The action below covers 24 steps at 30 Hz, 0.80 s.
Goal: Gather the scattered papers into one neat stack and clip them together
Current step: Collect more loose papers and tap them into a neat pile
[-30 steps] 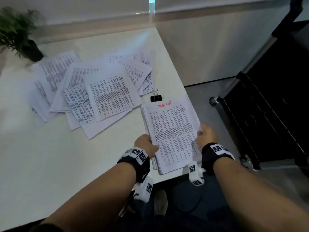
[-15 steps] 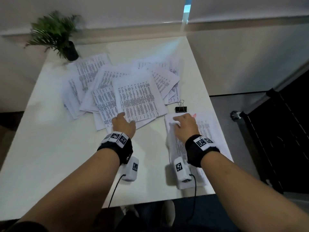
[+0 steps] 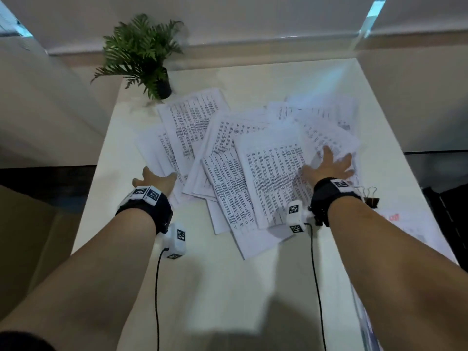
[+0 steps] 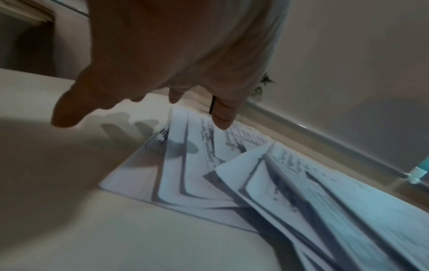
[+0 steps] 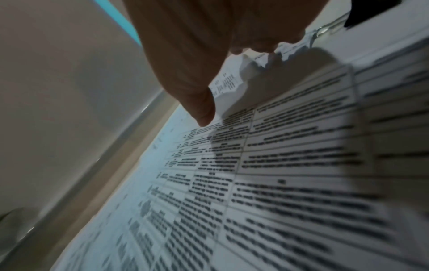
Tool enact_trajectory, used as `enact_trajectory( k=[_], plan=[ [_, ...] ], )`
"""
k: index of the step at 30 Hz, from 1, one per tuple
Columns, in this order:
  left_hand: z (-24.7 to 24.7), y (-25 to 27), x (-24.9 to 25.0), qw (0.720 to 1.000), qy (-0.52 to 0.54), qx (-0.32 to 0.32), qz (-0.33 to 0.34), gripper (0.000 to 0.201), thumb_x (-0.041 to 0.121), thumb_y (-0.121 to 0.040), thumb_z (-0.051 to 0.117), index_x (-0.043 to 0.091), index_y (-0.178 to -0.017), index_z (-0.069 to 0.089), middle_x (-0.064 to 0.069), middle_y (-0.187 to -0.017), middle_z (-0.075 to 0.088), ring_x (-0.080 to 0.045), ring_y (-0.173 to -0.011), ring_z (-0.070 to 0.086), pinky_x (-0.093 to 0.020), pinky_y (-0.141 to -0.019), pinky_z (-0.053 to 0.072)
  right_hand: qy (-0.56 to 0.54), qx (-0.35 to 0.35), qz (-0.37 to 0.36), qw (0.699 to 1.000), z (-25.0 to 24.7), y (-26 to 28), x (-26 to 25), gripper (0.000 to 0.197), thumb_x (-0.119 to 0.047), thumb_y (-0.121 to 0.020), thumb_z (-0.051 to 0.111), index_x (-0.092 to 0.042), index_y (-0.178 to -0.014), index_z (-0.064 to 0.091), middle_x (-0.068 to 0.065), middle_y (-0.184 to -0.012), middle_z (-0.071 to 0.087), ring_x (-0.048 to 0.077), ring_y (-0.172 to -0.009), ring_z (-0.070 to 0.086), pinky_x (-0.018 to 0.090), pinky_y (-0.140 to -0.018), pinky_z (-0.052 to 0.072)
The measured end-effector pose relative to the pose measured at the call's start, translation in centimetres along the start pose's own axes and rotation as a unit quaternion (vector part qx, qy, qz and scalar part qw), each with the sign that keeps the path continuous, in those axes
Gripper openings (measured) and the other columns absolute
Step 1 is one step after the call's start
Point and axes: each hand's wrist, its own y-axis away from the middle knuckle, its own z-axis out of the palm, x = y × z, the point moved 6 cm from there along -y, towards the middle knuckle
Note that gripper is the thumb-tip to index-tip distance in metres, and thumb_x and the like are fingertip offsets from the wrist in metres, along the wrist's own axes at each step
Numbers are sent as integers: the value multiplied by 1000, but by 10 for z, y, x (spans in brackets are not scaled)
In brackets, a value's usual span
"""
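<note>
Scattered printed papers (image 3: 253, 158) lie overlapping across the middle of the white table (image 3: 228, 287). My left hand (image 3: 154, 179) hovers open at the pile's left edge, fingers spread just above the sheets (image 4: 199, 165). My right hand (image 3: 329, 165) lies open with fingers spread over the papers at the pile's right side (image 5: 290, 165). A black binder clip (image 3: 371, 198) sits on the table just right of my right wrist. A gathered stack with red writing (image 3: 405, 224) lies at the table's right edge, partly hidden by my right forearm.
A small potted fern (image 3: 141, 54) stands at the table's far left corner, close to the papers. A pale wall and sill run behind the table. A dark object (image 3: 450, 211) sits beyond the right edge.
Both hands have left the gathered stack and reached forward to the scattered pile. The left hand moved to its left edge, the right hand onto its right side. The view swung left.
</note>
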Motion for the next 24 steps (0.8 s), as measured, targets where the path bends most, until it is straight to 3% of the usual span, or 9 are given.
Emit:
enact_trajectory(
  k=[3,5,8,11,13,15,17,20,24],
  plan=[
    [6,-27,-3,999,-24,-25,3,89,56,-87,54,27,-155,3,-19,-159,5,-44,-141,24,-53,-114,22,-1,8,56,998,3,-19,3,80,-52,-83,56,-49,-146,5,4,-158,-22,45,-144,-8,67,-111,12],
    [13,-41,0,998,-50,-37,22,92,59,-84,56,34,-153,2,-18,-160,1,-46,-140,24,-56,-114,23,22,4,61,998,4,-27,2,79,-54,-84,55,-49,-146,6,7,-159,-17,47,-143,-5,64,-112,13],
    [21,-47,11,993,-77,-18,88,85,49,-80,66,41,-150,18,-14,-158,8,-45,-137,26,-54,-111,28,116,-6,16,993,13,-30,-9,71,-58,-83,49,-50,-144,12,10,-158,-2,45,-142,5,63,-111,18],
    [27,-43,19,988,-27,-15,154,56,17,-87,58,26,-140,46,-18,-151,22,-40,-128,39,-34,-109,31,171,-2,-23,985,26,-18,-20,62,-62,-81,41,-52,-140,22,6,-155,8,38,-140,12,61,-107,24],
    [28,-38,14,983,-3,-28,180,42,9,-89,48,10,-131,54,-22,-144,25,-35,-121,45,-21,-99,29,172,7,-27,985,33,-4,-24,57,-59,-85,42,-52,-139,22,2,-155,8,37,-139,13,61,-105,26],
    [26,-32,2,981,-3,-26,190,41,6,-89,45,4,-128,54,-23,-139,31,-35,-118,47,-22,-97,33,170,12,-40,985,36,10,-26,55,-56,-87,43,-52,-139,23,2,-154,9,37,-137,14,62,-105,27],
    [22,-20,-14,980,-10,-12,196,42,2,-87,45,3,-128,55,-24,-132,38,-39,-112,51,-31,-99,40,170,2,-56,984,40,22,-22,56,-54,-87,43,-52,-139,23,2,-154,7,36,-137,14,61,-106,26],
    [21,2,-42,981,-27,8,192,38,-2,-85,46,2,-121,60,-27,-117,48,-42,-101,57,-38,-89,46,169,-15,-75,983,46,41,-10,56,-52,-88,45,-53,-139,23,1,-155,5,35,-138,12,59,-108,25],
    [24,36,-79,984,-30,25,176,25,-3,-83,48,-4,-101,65,-27,-102,52,-44,-90,60,-37,-77,48,167,-32,-101,980,49,67,10,56,-52,-87,46,-53,-139,23,0,-156,3,35,-140,10,60,-107,27]
  ],
)
